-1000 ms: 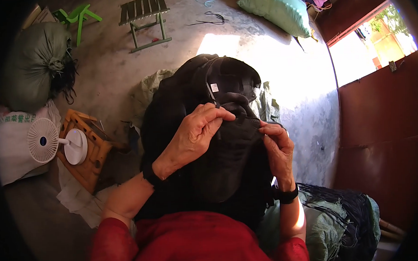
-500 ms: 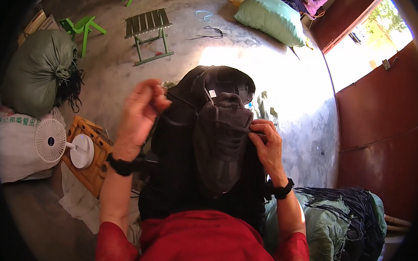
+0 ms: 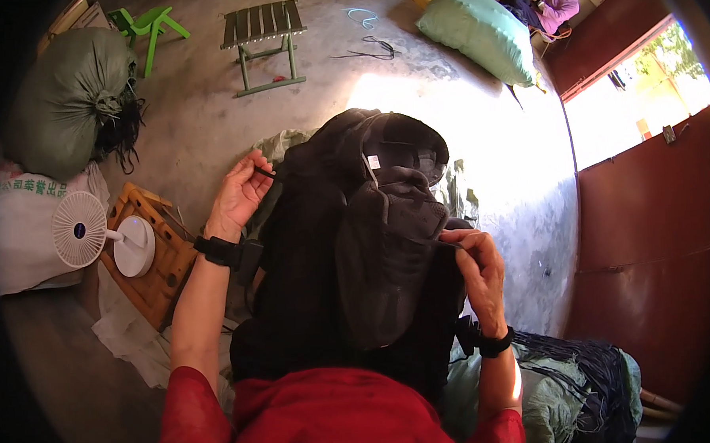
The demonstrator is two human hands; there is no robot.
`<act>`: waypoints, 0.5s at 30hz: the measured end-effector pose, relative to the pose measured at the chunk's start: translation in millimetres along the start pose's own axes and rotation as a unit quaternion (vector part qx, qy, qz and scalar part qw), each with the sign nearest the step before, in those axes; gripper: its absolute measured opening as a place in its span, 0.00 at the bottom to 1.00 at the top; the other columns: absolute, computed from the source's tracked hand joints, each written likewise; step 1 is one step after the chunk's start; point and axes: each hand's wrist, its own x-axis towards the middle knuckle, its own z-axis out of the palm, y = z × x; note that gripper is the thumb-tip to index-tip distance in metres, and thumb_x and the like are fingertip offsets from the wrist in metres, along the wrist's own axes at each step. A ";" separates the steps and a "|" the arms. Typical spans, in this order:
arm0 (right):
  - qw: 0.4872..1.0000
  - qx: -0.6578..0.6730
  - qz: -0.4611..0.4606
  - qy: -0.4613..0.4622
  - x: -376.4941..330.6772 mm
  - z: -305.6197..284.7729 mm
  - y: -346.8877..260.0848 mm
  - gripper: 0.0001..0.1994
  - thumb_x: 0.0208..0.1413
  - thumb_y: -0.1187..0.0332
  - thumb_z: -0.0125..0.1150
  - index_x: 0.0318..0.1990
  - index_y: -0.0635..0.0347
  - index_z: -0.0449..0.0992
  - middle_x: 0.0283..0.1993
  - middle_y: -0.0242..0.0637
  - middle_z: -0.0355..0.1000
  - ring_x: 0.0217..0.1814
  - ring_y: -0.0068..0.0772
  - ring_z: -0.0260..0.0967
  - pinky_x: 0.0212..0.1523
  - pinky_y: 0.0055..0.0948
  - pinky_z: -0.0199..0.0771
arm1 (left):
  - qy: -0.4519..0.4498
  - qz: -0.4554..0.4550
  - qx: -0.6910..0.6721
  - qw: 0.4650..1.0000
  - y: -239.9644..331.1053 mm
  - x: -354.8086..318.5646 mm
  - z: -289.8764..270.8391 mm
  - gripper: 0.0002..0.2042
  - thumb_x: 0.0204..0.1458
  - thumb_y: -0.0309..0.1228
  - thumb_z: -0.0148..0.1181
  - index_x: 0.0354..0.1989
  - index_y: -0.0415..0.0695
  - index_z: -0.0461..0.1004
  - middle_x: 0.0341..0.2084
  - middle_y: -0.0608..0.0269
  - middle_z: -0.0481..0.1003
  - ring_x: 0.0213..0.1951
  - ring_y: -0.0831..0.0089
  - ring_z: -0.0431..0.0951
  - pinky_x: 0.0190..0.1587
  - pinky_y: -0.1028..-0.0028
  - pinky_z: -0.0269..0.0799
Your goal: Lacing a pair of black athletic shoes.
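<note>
A soft charcoal-black fabric cap with a long hanging flap [image 3: 388,252] lies across a worker's lap, covered in black cloth [image 3: 291,303], its long axis running from the brim at the far end toward the red-shirted body. The bare right hand [image 3: 481,270], the nearer one, pinches the flap's right edge between thumb and fingers; the flap lies to its left. The left hand [image 3: 239,196], well apart from the flap, pinches a thin black strip [image 3: 264,173]; whether the strip joins the cap cannot be told. Black cloth bulges between left hand and flap. A white round fan [image 3: 80,229] stands left, a pale-green bundle draped with dark cords [image 3: 568,386] lies right, near the right forearm.
</note>
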 end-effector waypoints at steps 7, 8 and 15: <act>0.978 0.012 0.143 -0.150 -7.2 2.9 -63.0 0.05 0.57 0.79 0.54 0.40 0.64 0.71 0.24 0.30 0.70 0.24 0.18 0.67 0.26 0.20 0.66 | 0.023 0.025 0.016 0.999 3.7 -3.2 -12.7 0.10 0.63 0.29 0.48 0.50 0.44 0.72 0.32 0.68 0.75 0.35 0.73 0.78 0.40 0.73 0.75; 0.974 0.002 0.128 -0.188 -8.5 4.6 -75.0 0.08 0.56 0.80 0.54 0.43 0.64 0.73 0.24 0.31 0.71 0.23 0.20 0.68 0.25 0.21 0.67 | 0.036 0.027 0.033 0.998 5.1 -7.7 -13.3 0.10 0.63 0.29 0.48 0.50 0.44 0.72 0.31 0.68 0.75 0.34 0.73 0.78 0.40 0.73 0.75; 0.946 0.052 0.007 -0.320 -18.9 4.1 -108.1 0.22 0.45 0.88 0.54 0.50 0.63 0.75 0.27 0.36 0.74 0.25 0.29 0.75 0.26 0.24 0.74 | 0.048 0.035 0.028 0.998 3.3 -27.4 -21.3 0.10 0.63 0.29 0.48 0.49 0.44 0.72 0.31 0.67 0.75 0.35 0.73 0.78 0.40 0.73 0.75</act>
